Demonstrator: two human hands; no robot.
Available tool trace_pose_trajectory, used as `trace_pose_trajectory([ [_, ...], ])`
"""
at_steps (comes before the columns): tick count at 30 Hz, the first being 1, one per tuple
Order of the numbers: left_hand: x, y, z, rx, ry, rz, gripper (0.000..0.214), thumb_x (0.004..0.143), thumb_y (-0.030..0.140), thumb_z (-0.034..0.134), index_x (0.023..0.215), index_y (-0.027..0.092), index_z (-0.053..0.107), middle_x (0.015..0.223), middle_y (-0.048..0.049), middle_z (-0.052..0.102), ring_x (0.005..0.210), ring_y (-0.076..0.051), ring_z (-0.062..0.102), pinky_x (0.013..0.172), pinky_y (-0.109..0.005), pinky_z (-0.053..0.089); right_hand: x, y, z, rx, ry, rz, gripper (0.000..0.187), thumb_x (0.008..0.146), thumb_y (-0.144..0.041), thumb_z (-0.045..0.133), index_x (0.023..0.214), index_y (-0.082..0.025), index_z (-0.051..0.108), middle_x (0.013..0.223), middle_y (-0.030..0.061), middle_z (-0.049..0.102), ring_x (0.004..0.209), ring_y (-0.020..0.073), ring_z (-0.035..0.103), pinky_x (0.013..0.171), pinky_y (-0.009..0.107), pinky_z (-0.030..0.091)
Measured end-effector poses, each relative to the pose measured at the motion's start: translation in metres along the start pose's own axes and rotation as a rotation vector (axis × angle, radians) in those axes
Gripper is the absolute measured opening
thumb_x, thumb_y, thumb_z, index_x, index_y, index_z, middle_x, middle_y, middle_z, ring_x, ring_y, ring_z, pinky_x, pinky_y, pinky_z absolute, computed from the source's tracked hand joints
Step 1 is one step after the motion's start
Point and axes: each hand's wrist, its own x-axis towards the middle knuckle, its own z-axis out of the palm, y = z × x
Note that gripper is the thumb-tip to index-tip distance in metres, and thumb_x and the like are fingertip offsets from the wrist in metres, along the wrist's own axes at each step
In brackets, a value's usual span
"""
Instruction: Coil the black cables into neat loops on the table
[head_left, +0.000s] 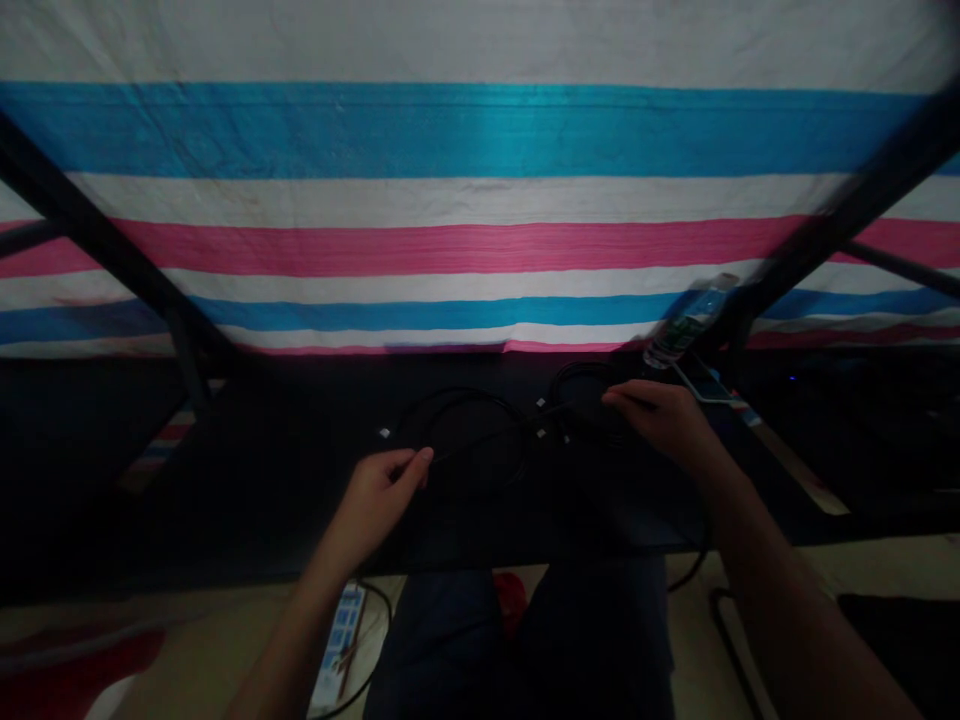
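Here, left hand [377, 505] pinches a black cable [457, 392] between narrow fingertips; right hand [660, 420] curls against a second black coil [577, 367], grip unclear.

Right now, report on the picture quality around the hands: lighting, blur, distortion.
Head view: the striped tarp is well lit, but the dark tabletop is underexposed, so the black cable barely shows. Head view: the water bottle is blurred. Head view: the left hand and right hand are dim but fairly sharp, and the wide lens bends the frame's edges.
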Motion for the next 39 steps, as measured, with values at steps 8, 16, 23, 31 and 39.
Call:
trace_pose_trajectory([
  [8, 0.001, -0.027, -0.042, 0.08, 0.175, -0.165, 0.054, 0.078, 0.066, 0.053, 0.053, 0.018, 0.056, 0.05, 0.0027, 0.042, 0.049, -0.012, 0.037, 0.046, -0.025, 0.025, -0.038, 0.094, -0.07, -0.24, 0.327, 0.385, 0.039, 0.083, -0.053, 0.056, 0.088, -0.02, 0.077, 0.084, 0.0127, 0.075, 0.076, 0.0305, 0.068, 0.069, 0.041, 0.05],
  [16, 0.009, -0.02, -0.034, 0.024, 0.305, -0.114, 0.048, 0.082, 0.058, 0.053, 0.057, 0.017, 0.057, 0.054, 0.0024, 0.042, 0.05, -0.012, 0.035, 0.045, -0.025, 0.023, -0.045, 0.061, -0.045, -0.118, 0.042, 0.375, 0.045, 0.081, -0.061, 0.058, 0.089, -0.019, 0.071, 0.08, 0.0108, 0.072, 0.072, 0.0268, 0.066, 0.064, 0.037, 0.049],
  [23, 0.014, 0.013, -0.009, 0.071, 0.212, 0.079, 0.049, 0.085, 0.051, 0.051, 0.049, 0.02, 0.041, 0.051, 0.0037, 0.031, 0.05, -0.011, 0.03, 0.048, -0.026, 0.021, -0.024, -0.039, -0.003, 0.09, -0.183, 0.104, 0.035, 0.092, -0.047, 0.055, 0.106, -0.02, 0.073, 0.081, 0.0062, 0.072, 0.066, 0.0193, 0.064, 0.059, 0.029, 0.047],
  [31, 0.008, 0.03, -0.003, 0.126, 0.116, 0.175, 0.048, 0.088, 0.051, 0.052, 0.054, 0.018, 0.056, 0.051, 0.0025, 0.045, 0.052, -0.012, 0.042, 0.052, -0.025, 0.028, -0.015, -0.077, 0.01, -0.039, -0.127, -0.062, 0.052, 0.095, -0.044, 0.051, 0.05, -0.019, 0.042, 0.046, -0.0032, 0.038, 0.044, 0.0087, 0.036, 0.049, 0.027, 0.022],
  [39, 0.007, -0.002, -0.036, 0.143, 0.231, 0.018, 0.051, 0.083, 0.057, 0.055, 0.05, 0.019, 0.053, 0.048, 0.0027, 0.044, 0.049, -0.013, 0.041, 0.05, -0.026, 0.029, -0.032, 0.046, -0.06, -0.282, 0.423, 0.365, 0.036, 0.079, -0.049, 0.053, 0.063, -0.02, 0.067, 0.047, 0.0038, 0.049, 0.049, 0.0216, 0.049, 0.053, 0.035, 0.034],
])
